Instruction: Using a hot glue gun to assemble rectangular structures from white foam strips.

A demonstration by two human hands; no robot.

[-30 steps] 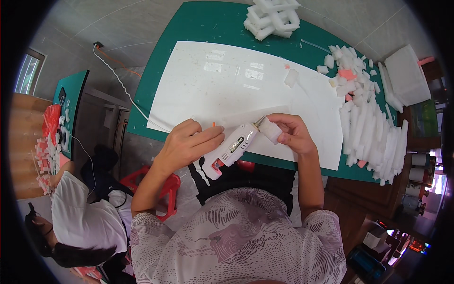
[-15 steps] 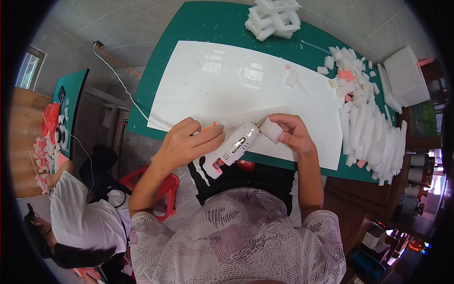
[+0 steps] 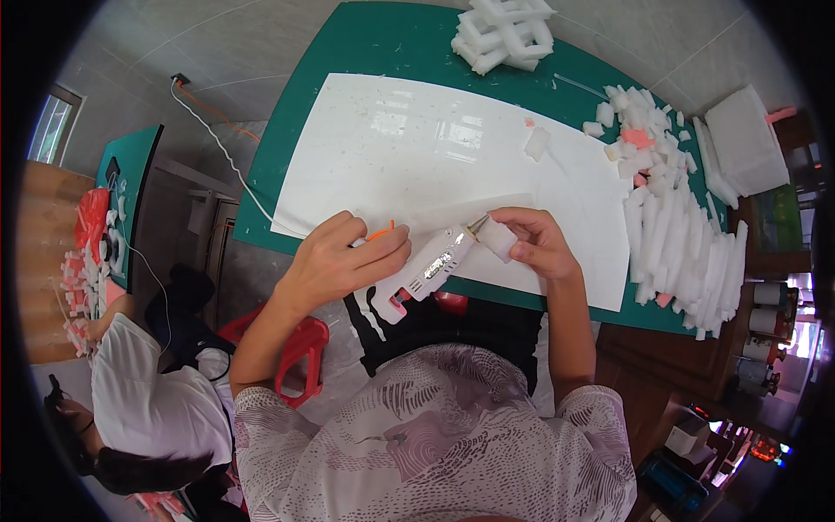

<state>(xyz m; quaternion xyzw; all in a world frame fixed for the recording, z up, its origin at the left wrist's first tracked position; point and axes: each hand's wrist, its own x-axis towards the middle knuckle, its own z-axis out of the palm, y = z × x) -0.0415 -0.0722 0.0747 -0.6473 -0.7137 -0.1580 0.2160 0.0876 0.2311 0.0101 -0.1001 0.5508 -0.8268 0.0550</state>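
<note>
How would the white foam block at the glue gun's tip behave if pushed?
The white foam block is probably light, judging by its foamy surface. Its flat faces suggest sliding rather than rolling, and its short, chunky shape should likely resist bending.

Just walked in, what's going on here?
A person's right hand holds a small foam block at the nozzle of a glue gun; whether they touch is hard to tell. The left hand is at the gun's rear, its grip partly hidden. On the green table, foam strips lie to the right and a white lattice stands at the far edge.
</note>
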